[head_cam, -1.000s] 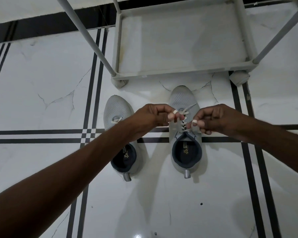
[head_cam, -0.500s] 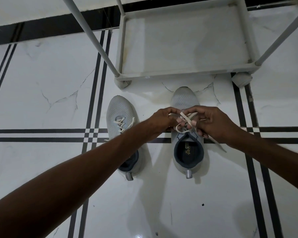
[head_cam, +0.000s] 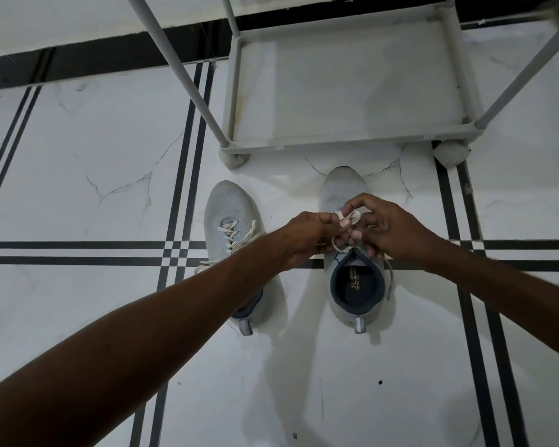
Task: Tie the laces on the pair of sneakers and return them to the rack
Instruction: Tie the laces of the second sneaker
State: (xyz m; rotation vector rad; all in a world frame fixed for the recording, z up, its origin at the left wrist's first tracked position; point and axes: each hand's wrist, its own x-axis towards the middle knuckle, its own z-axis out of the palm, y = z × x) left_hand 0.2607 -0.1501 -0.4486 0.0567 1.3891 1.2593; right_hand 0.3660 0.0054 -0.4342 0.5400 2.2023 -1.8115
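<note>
White marble floor crossed by paired black stripes, cracked in places.

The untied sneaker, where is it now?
In the head view, the untied sneaker stands on the floor left of the other sneaker, under the left forearm.

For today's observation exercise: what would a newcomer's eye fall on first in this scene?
Two hands, left hand and right hand, meet at centre, fingers pinching a white lace over the right sneaker. Beside it on the striped floor stands the left sneaker, laces loose. Just beyond both stands the grey rack.
</note>
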